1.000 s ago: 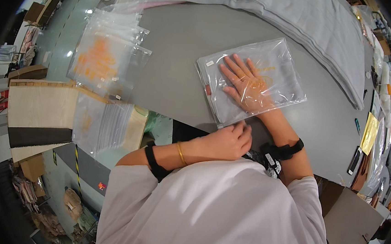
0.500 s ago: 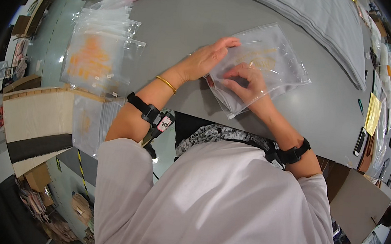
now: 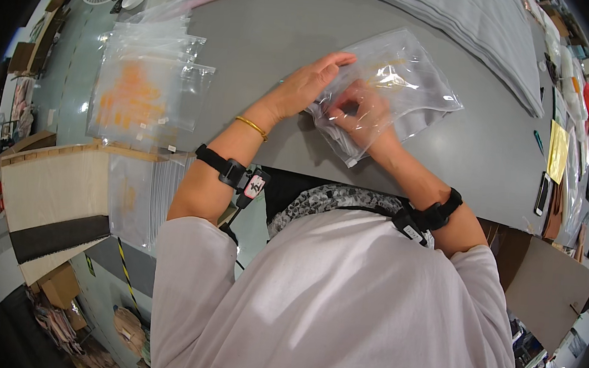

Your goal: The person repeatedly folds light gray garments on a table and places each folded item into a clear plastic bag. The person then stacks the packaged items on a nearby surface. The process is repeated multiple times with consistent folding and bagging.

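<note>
A clear plastic zip bag (image 3: 420,76) with orange-yellow print lies tilted on the grey table, folded light-grey fabric (image 3: 420,119) inside it. My right hand (image 3: 366,113) is inside the bag under its clear film, thumb and fingers curled together at the left end. What those fingertips grip is hidden by glare and folds. My left hand (image 3: 306,84) rests along the bag's left edge, its fingers stretched out toward the far side. A gold bangle (image 3: 251,126) circles my left wrist.
Several clear printed bags (image 3: 142,96) are piled at the left of the table (image 3: 251,35). Grey fabric (image 3: 479,39) is stacked along the far edge. At the right lie a phone (image 3: 543,193) and a yellow packet (image 3: 557,151). More bags (image 3: 131,192) stand in a box at lower left.
My right hand has gone further under the film, toward the bag's left end. The bag has shifted slightly, and my left hand stays along its edge.
</note>
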Tool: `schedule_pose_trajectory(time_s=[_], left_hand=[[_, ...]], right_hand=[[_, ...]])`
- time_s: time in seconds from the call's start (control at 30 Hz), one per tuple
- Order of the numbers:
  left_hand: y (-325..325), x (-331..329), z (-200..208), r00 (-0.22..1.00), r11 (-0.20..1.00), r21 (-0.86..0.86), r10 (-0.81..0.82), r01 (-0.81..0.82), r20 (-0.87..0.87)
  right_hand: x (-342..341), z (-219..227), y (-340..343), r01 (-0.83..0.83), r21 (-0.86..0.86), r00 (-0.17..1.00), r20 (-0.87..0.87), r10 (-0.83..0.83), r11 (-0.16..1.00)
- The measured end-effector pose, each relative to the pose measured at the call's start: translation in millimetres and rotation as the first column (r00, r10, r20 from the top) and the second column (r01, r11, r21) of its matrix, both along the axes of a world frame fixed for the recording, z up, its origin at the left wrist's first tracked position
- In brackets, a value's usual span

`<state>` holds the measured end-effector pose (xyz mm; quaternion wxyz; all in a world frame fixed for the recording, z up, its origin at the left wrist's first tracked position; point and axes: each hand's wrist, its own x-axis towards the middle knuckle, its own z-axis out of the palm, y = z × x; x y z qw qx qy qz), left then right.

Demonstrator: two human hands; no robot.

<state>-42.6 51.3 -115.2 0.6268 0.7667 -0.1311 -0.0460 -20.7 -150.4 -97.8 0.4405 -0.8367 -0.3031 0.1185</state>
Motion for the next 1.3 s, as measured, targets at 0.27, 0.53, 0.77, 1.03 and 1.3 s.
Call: schedule_pose_trajectory(time_s=[0.27, 0.53, 0.77, 1.03, 1.3], left_hand=[[1, 1, -3, 1.000, 1.000, 0.030, 0.008, -0.007, -0.010], [5, 4, 11, 0.964, 0.975, 0.194, -0.148, 0.106, 0.220], [0, 10, 8, 0.951, 0.933, 0.327, -0.227, 0.150, 0.211], [4, 12, 24, 0.998, 0.988, -0.147, -0.061, 0.055, -0.034], [-41, 14, 17, 0.860, 0.835, 0.550, -0.267, -0.018, 0.434]], right_hand=[[8, -5, -19, -0.282, 0.051, 0.953, 0.129, 0.274, 0.958], [5, -12, -52, -0.522, -0.438, 0.564, 0.467, 0.681, 0.732], [1, -13, -46, -0.511, -0.464, 0.533, 0.489, 0.690, 0.724], [-4, 10, -87, -0.451, -0.530, 0.669, 0.332, 0.665, 0.718], [-3, -22, -61, -0.430, -0.422, 0.642, 0.479, 0.599, 0.798]])
